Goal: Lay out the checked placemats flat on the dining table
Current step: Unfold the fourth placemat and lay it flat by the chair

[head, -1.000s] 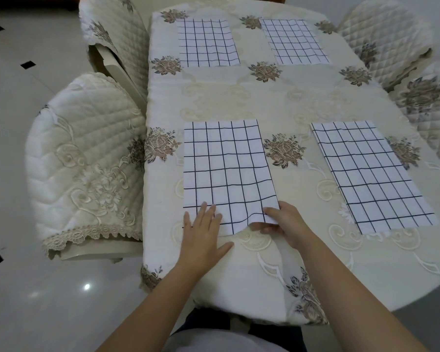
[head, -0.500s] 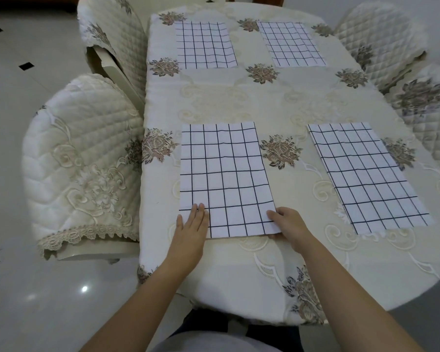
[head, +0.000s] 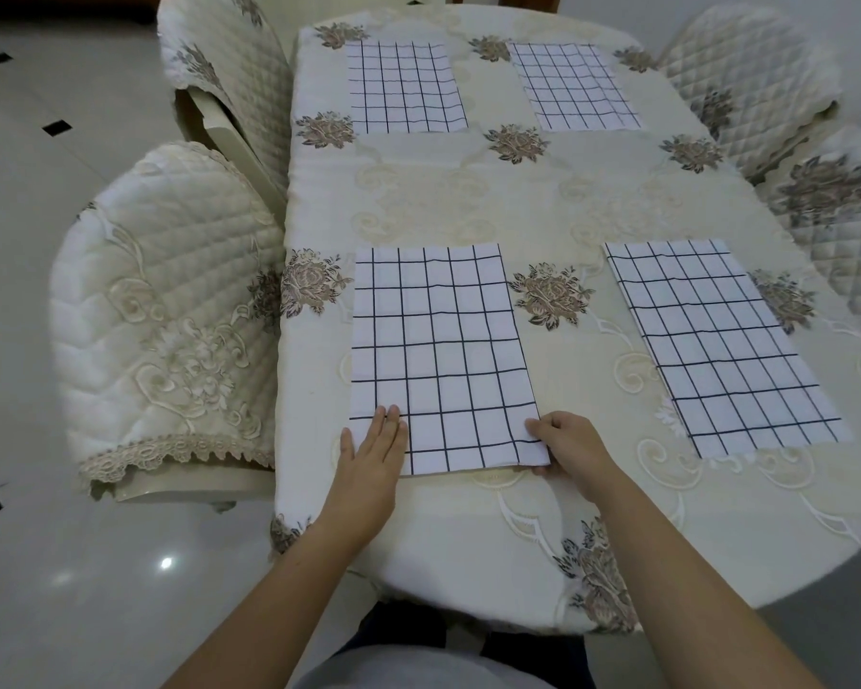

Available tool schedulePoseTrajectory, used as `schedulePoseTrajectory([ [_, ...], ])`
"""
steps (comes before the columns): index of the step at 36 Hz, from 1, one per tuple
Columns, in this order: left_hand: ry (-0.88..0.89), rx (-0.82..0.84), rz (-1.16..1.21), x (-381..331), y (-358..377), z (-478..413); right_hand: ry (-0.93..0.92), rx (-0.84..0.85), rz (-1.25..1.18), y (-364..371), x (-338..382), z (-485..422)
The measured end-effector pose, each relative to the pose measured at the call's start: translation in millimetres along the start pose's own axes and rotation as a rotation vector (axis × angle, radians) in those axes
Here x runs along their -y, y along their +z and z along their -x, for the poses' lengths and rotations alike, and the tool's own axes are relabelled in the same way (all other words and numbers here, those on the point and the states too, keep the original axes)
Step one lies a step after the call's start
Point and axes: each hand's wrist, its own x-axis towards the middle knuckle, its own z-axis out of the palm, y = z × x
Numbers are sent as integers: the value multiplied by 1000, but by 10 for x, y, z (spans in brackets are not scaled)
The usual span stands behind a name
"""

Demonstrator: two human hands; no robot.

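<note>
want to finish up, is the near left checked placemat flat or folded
Spread flat: the white black-checked cloth placemat shows its whole grid unfolded, left hand pressing one near corner, right hand pinching the other.

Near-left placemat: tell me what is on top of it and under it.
On the near-left placemat: left hand flat on one near corner; right hand pinches the other. Under it: embroidered tablecloth; the patch beneath is hidden.

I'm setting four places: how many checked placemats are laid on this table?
4 white cloth placemats with black checks: near-left placemat; near-right placemat; far-left placemat; far-right placemat. None looks hidden.
</note>
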Motion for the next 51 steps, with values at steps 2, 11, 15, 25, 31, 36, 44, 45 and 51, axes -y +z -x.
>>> schedulePoseTrajectory([
  [2, 0, -20, 8, -3, 5, 10, -3, -2, -2, 1, -2, 3],
  [11, 10, -18, 49, -5, 40, 26, -1, -8, -6, -10, -34, -12],
  [15, 38, -53, 82, 28, 42, 14, -5, -6, -16, -12, -54, -20],
  [25, -32, 56, 421, -15, -194, 90, -170, -315, 257, -19, -72, 31],
  [31, -36, -9, 417, -169, -328, -66, -463, -387, 526, 282, 32, 65],
  [36, 20, 34, 354, -393, -302, -272, -757, -213, 805, 766, 70, 40],
  [44, -72, 87, 274, -406, -187, -330, -660, -85, 930, 829, -168, -157],
  [45, -95, 66, 263, -386, -153, -323, -647, -78, 943, 773, -224, -176],
  [51, -227, 11, 248, -159, -94, -294, -568, -176, 962, 418, -344, -261],
])
